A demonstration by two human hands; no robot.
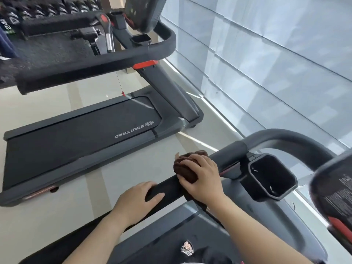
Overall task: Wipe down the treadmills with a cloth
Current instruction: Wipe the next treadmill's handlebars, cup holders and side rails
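I stand on the near treadmill, whose black padded handrail [230,155] runs diagonally across the lower middle. My right hand [203,175] presses a bunched dark brown cloth [183,166] down onto that handrail, fingers closed over it. My left hand [136,199] grips the same handrail lower down, a little to the left of the cloth. A black cup holder [270,177] sits just right of my right hand. A second treadmill [82,134] with a Star Trac label stands to the left, its handrail [91,67] above its belt.
The near treadmill's console [335,191] is at the right edge. A window with grey blinds [266,63] fills the right side. Pale tiled floor [66,212] lies between the two treadmills. Dumbbell racks [38,12] and another machine stand at the far top left.
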